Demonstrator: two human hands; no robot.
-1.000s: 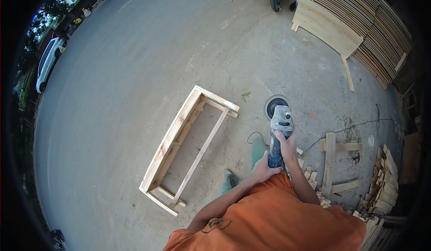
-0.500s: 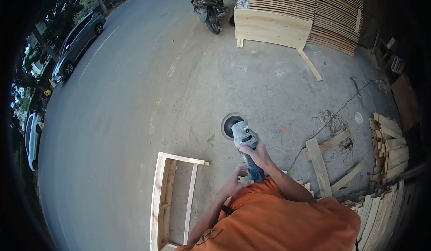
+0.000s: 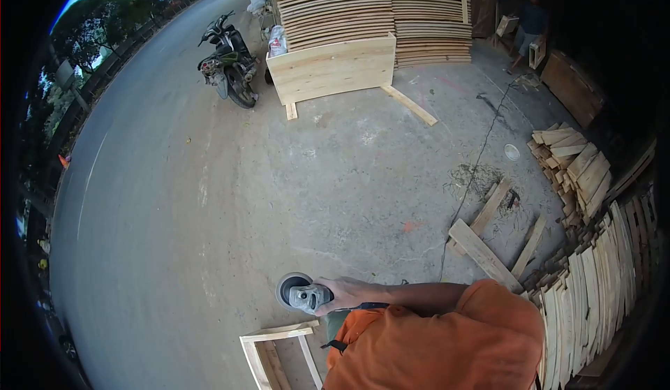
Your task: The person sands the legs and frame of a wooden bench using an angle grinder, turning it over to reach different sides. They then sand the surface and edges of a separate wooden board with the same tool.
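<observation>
My right hand (image 3: 346, 294) is closed around the grey head end of an angle grinder (image 3: 312, 298). The round disc (image 3: 292, 289) of the tool points away to the left, over the ground in front of my body. Most of the grinder's blue body is hidden behind my hand and the orange shirt (image 3: 447, 341). Just below the tool lies a wooden frame (image 3: 262, 365), partly cut off by the bottom edge. My left hand is out of sight.
A motorbike (image 3: 230, 65) stands at the roadside. Beside it rise stacked wooden slats (image 3: 335, 9) behind a light wooden panel (image 3: 335, 71). Loose planks (image 3: 485, 256) and piled offcuts (image 3: 576, 163) lie to the right. Another person (image 3: 532, 30) is at the back right.
The view has swung up and right, and the person at the back is now in view. My right hand and the grinder are lower and further left in view; my left hand has gone out of view.
</observation>
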